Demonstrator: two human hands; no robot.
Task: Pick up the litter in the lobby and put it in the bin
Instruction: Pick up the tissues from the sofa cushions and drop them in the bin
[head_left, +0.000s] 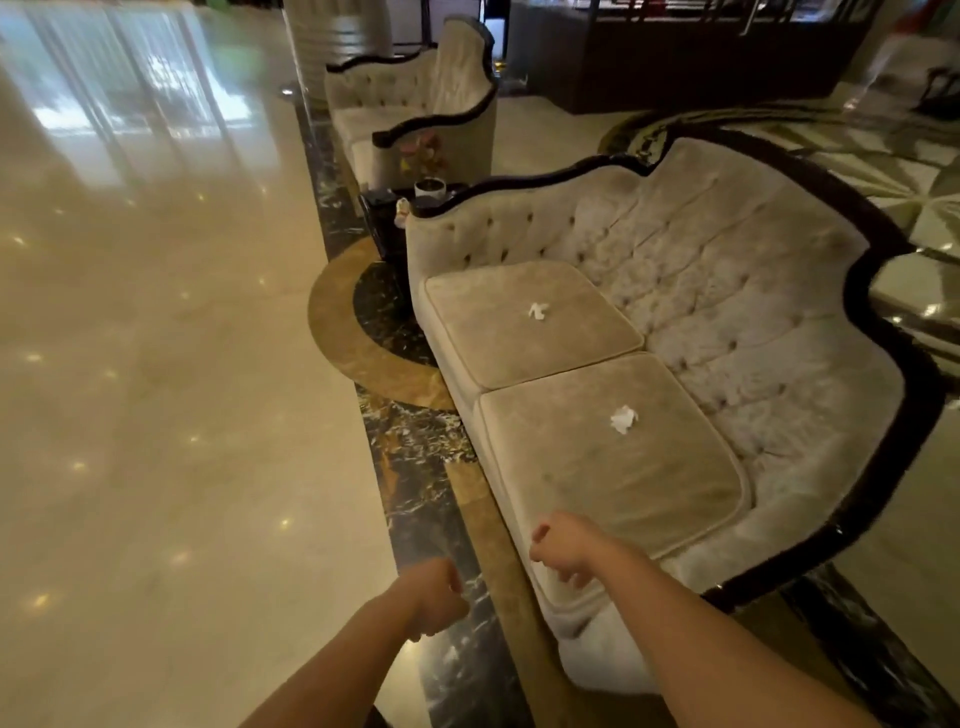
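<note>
Two crumpled white tissues lie on a beige tufted sofa (727, 270). The near tissue (623, 419) rests on the closer seat cushion, and the far tissue (538, 310) on the farther cushion. My right hand (563, 548) hovers over the front edge of the near cushion, fingers curled, nothing seen in it. Over the dark marble floor strip beside the sofa is my left hand (434, 597), loosely fisted and holding nothing I can see. Both hands are well short of the tissues. No bin is in view.
A dark side table (384, 218) with a white cup (430, 187) stands past the sofa's far arm. A second matching sofa (415, 104) is farther back. Polished cream floor (156, 364) spreads to the left. A dark counter (701, 57) runs along the back.
</note>
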